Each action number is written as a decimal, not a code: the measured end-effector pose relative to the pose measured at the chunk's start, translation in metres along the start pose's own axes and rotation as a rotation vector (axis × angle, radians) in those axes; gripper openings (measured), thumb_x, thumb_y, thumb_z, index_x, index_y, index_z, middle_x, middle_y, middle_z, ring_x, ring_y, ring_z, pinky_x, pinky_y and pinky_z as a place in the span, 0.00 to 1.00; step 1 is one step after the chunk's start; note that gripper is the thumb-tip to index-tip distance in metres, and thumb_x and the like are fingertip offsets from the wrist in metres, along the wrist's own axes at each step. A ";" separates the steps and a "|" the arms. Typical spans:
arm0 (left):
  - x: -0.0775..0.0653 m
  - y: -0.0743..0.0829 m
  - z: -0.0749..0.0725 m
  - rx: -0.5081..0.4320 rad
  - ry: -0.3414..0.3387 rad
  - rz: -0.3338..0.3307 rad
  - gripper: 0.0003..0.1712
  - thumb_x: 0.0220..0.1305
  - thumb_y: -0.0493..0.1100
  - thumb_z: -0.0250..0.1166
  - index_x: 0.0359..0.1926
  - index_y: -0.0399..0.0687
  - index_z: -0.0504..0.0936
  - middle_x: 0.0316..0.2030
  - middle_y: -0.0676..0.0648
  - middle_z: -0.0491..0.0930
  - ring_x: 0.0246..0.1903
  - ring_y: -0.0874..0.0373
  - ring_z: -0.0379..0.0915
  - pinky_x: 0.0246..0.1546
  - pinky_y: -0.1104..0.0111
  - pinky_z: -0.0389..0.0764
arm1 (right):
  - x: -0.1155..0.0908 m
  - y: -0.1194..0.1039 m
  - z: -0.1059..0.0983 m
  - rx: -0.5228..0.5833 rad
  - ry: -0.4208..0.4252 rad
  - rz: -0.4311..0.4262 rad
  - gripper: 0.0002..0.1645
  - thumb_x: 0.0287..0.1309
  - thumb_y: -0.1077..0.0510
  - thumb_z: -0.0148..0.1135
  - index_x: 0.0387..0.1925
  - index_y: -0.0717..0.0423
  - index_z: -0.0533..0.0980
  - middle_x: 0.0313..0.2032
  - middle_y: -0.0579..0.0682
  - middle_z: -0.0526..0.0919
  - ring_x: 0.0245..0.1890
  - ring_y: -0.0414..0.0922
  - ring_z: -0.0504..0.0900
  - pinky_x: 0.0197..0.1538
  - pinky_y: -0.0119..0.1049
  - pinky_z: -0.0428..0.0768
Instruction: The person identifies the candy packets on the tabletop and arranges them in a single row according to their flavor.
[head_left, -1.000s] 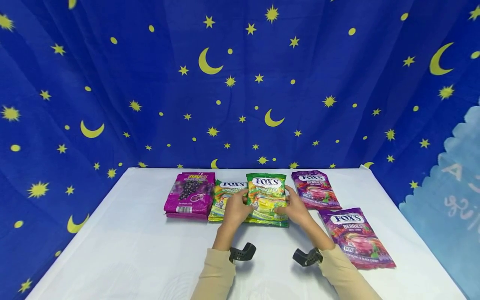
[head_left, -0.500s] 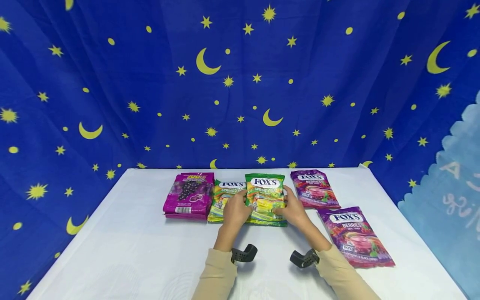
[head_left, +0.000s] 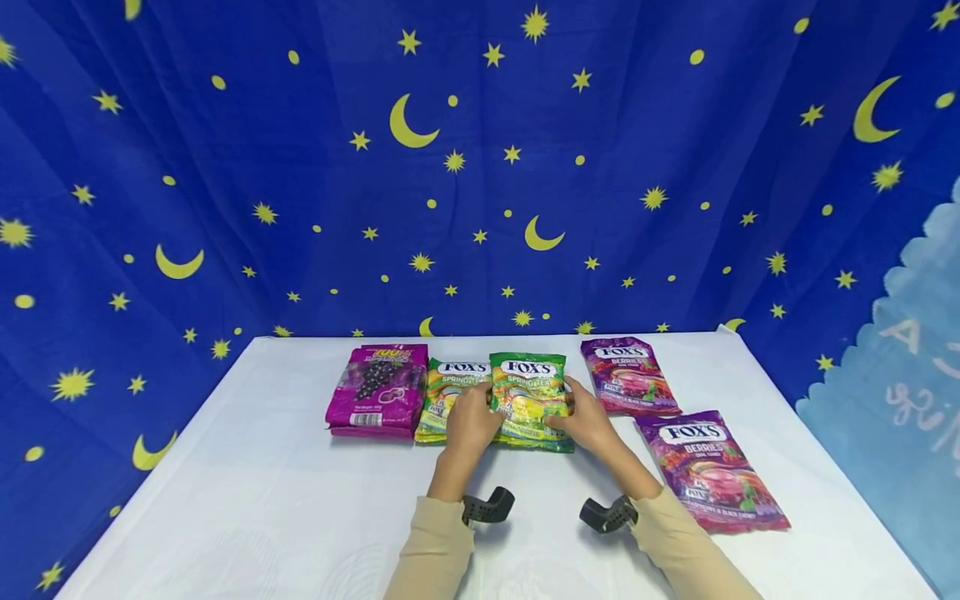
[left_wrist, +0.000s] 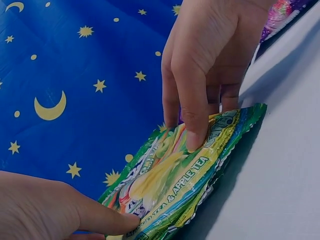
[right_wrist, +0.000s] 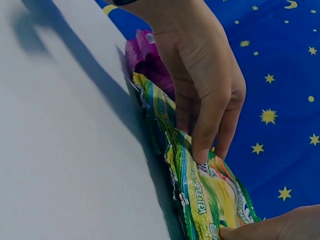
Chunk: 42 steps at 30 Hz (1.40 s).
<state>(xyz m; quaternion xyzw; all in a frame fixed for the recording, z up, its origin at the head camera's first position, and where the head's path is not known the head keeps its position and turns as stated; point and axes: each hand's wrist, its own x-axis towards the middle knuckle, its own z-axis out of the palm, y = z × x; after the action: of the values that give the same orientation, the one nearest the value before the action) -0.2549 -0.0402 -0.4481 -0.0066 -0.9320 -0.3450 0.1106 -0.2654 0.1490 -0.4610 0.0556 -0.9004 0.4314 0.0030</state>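
My left hand (head_left: 474,419) grips the left side of a green Fox's Spring Tea candy bag (head_left: 527,392), its thumb on the printed front. On the opposite side my right hand (head_left: 588,419) pinches the same bag, thumb also on the front. In the left wrist view the bag (left_wrist: 165,175) stretches between both hands, close over the white table. Another green Spring Tea bag (head_left: 442,398) lies just left, partly covered by my left hand. Farther left is a purple grape candy bag (head_left: 381,387), with a second purple edge showing behind it.
Two purple Fox's Berries candy bags lie at the right: one at the back (head_left: 630,377), the other nearer the front (head_left: 716,475). A blue curtain (head_left: 480,208) with moons and stars rises behind the white table (head_left: 262,500).
The held candy bag's top edge has come down slightly. Both hands keep their grip in almost the same place, and the other bags lie as before.
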 end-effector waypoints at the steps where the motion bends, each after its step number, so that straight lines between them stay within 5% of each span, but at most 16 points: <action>1: 0.000 0.000 0.000 0.006 -0.001 0.002 0.31 0.46 0.35 0.76 0.54 0.31 0.79 0.41 0.37 0.82 0.41 0.43 0.79 0.40 0.53 0.81 | 0.000 0.000 0.000 -0.005 0.002 -0.001 0.51 0.47 0.62 0.73 0.67 0.75 0.55 0.48 0.69 0.77 0.41 0.55 0.77 0.48 0.51 0.77; 5: 0.000 0.001 0.000 0.030 -0.008 0.025 0.35 0.48 0.35 0.75 0.58 0.32 0.75 0.49 0.33 0.79 0.47 0.39 0.77 0.46 0.52 0.79 | 0.001 0.002 -0.001 -0.023 -0.001 -0.004 0.51 0.47 0.61 0.73 0.67 0.75 0.56 0.47 0.67 0.77 0.40 0.54 0.75 0.47 0.50 0.77; 13: -0.004 0.004 0.001 0.109 -0.006 0.090 0.33 0.49 0.35 0.74 0.59 0.38 0.77 0.44 0.32 0.78 0.38 0.40 0.79 0.32 0.53 0.82 | 0.003 0.005 -0.003 -0.037 -0.021 0.004 0.51 0.47 0.59 0.74 0.67 0.73 0.57 0.42 0.61 0.76 0.38 0.51 0.73 0.46 0.49 0.75; 23: -0.005 0.005 0.001 0.108 -0.006 0.087 0.32 0.50 0.34 0.73 0.59 0.37 0.77 0.43 0.32 0.78 0.38 0.40 0.78 0.32 0.52 0.81 | 0.003 0.006 -0.005 -0.014 -0.035 0.014 0.51 0.47 0.59 0.75 0.67 0.73 0.58 0.34 0.53 0.72 0.27 0.43 0.68 0.34 0.37 0.70; 42: -0.004 0.006 0.001 0.110 -0.018 0.090 0.33 0.50 0.34 0.73 0.59 0.36 0.77 0.44 0.31 0.77 0.40 0.39 0.77 0.35 0.51 0.81 | 0.003 0.007 -0.005 -0.025 -0.025 -0.003 0.49 0.47 0.58 0.75 0.65 0.73 0.60 0.30 0.53 0.72 0.25 0.43 0.67 0.31 0.36 0.69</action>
<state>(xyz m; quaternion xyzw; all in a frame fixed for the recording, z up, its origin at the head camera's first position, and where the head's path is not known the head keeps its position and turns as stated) -0.2504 -0.0348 -0.4464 -0.0455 -0.9494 -0.2877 0.1178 -0.2694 0.1570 -0.4626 0.0621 -0.9057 0.4192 -0.0068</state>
